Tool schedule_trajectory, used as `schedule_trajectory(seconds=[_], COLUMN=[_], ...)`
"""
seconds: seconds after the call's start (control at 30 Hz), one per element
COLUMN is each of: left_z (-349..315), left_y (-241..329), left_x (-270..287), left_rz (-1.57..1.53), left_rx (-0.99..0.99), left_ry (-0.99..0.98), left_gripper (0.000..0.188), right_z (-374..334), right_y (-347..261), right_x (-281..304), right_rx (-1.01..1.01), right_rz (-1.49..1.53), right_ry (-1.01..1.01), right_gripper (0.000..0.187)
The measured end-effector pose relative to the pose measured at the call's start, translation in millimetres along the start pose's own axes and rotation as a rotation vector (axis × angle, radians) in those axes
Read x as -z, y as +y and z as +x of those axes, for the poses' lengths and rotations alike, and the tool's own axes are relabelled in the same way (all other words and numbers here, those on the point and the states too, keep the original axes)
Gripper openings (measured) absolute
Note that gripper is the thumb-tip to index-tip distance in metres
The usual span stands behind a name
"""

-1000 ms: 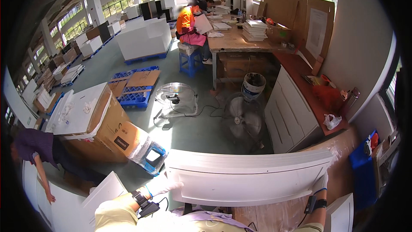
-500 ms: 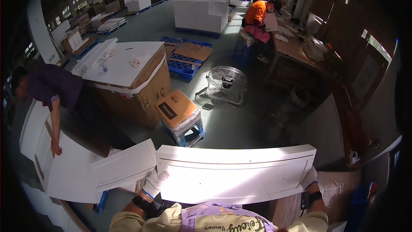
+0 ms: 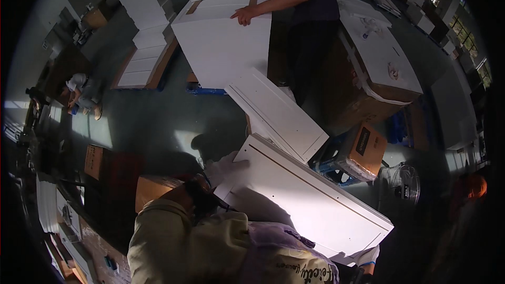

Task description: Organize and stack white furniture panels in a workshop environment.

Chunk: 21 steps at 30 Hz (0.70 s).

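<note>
A stack of long white panels (image 3: 321,210), with a dark groove along its far edge and small drilled holes, lies slantwise in front of my body. My left hand (image 3: 226,169), in a white glove, grips its left end, with the thumb on top. At the lower right end, my right hand (image 3: 369,255), also gloved, holds the stack; most of its fingers are hidden. Just beyond the stack is another grooved white panel (image 3: 279,113), seen close against its far edge. I cannot tell whether the two touch.
Across from me a co-worker's hand (image 3: 245,16) rests on a large white board (image 3: 221,47). To the right stand a big carton (image 3: 352,92) and a smaller carton (image 3: 366,150) on a blue stool (image 3: 336,171). A floor fan (image 3: 404,184) is farther right. Another person (image 3: 84,94) crouches far left.
My view and body have turned to the left, and the panel stack has swung round with me, its right end now nearer. Both hands keep hold of its ends.
</note>
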<state>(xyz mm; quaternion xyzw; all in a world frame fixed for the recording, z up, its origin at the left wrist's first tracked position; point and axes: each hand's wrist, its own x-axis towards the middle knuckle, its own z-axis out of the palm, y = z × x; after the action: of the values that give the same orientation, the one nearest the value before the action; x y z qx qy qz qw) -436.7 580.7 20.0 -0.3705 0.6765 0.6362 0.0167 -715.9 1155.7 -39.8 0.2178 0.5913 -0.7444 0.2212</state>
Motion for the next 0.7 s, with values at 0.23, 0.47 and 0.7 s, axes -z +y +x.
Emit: schedule_trajectory(seconds=[0.23, 0.47, 0.7], left_z=[-78.2, -148.7, -178.6], left_y=[-58.9, -84.8, -126.8], left_x=[-7.3, -22.6, -0.5], left_rz=[-0.24, -0.495, -0.627], left_rx=[0.223, 0.225, 0.014], left_ry=[0.345, 0.49, 0.715], left_gripper=[0.061, 0.059, 0.045], right_z=[98.8, 141.4, 139.9], right_y=[-26.0, -27.6, -6.0], right_x=[-89.8, -196.6, -315.5], right_rx=[-0.104, -0.14, -0.15], right_rz=[-0.208, -0.354, -0.421], right_ry=[-0.194, -0.346, -0.459], right_gripper=[0.045, 0.045, 0.046])
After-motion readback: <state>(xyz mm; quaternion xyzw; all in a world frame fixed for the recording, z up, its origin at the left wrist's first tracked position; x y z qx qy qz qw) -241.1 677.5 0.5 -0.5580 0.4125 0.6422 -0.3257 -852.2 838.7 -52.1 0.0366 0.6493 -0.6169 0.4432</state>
